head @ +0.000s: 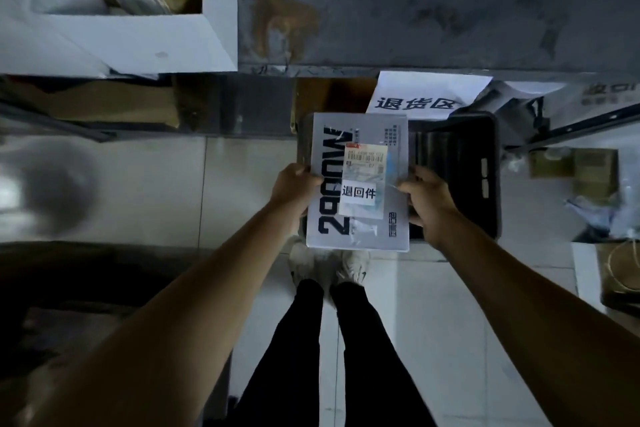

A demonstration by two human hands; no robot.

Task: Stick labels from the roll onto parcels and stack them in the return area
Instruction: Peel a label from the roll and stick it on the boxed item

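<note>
Gripping opposite edges, left hand (294,184) and right hand (427,199) hold a flat white parcel (360,180) bearing a white label (358,191).

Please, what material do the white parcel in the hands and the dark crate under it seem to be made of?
The parcel looks like matte printed cardboard or stiff paper: flat faces, crisp straight edges, bold black lettering. Its label seems to be plain white paper. The crate looks like dark moulded plastic, judging by the rounded rim and slotted handle holes, though the dim light leaves this uncertain.
</note>
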